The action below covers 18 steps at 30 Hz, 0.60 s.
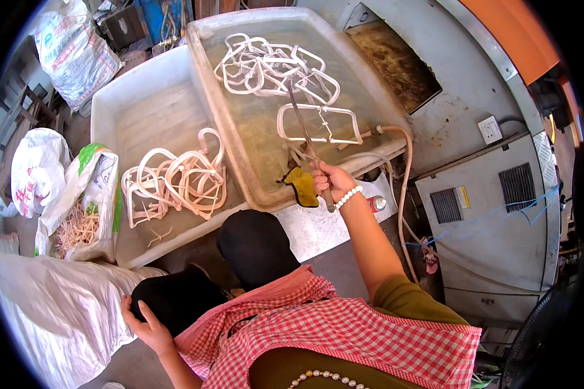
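My right hand (pixel 332 183) is closed around the lower end of a long brown rod (pixel 298 115). The rod slants up over the water-filled tub (pixel 230 139), its far tip at a tangled heap of pale plastic loops (pixel 259 83). Beside the rod, a separate rectangular plastic frame (pixel 337 141) lies in the water. Just left of that hand, a yellow and black cloth or glove (pixel 302 185) hangs at the tub's near rim. My left hand (pixel 150 327) rests with fingers apart on my black-clad left knee (pixel 178 298) and holds nothing.
A second white tub (pixel 126 97) on the left contains a pile of pinkish plastic loops (pixel 175 185). Sacks (pixel 65 52) stand farther left, one open with thin scraps (pixel 78 228). On the right are a hose (pixel 409 168), a spray can (pixel 376 203) and a grey machine cabinet (pixel 483 243).
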Each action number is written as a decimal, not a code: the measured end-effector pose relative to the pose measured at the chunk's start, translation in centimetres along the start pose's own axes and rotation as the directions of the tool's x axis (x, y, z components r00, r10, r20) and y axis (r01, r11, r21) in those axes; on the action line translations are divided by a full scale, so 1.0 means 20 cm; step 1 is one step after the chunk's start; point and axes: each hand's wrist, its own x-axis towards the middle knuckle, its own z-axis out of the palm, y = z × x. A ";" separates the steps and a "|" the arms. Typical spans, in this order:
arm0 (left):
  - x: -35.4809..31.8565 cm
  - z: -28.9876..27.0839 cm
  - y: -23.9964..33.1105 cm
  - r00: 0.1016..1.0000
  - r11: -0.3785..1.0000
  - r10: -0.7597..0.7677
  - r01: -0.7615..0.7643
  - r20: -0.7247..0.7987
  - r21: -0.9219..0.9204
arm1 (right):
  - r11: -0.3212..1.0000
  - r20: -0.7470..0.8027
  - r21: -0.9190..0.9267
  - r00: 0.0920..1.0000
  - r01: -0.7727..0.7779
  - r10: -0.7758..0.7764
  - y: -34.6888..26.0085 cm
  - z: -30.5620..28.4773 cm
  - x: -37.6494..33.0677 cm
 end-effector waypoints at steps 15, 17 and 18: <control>0.00 0.00 -0.01 1.000 0.999 0.017 -0.017 -0.003 0.030 | 0.779 0.270 0.588 0.961 -0.218 0.065 -0.34 0.16 0.38; 0.00 0.00 0.00 1.000 1.000 -0.002 0.002 0.009 0.011 | 0.841 0.216 0.520 0.976 -0.149 0.039 -0.34 0.19 0.51; 0.00 0.00 0.00 1.000 1.000 -0.009 0.009 0.010 0.009 | 0.867 0.170 0.489 0.985 -0.094 0.011 -0.33 0.21 0.56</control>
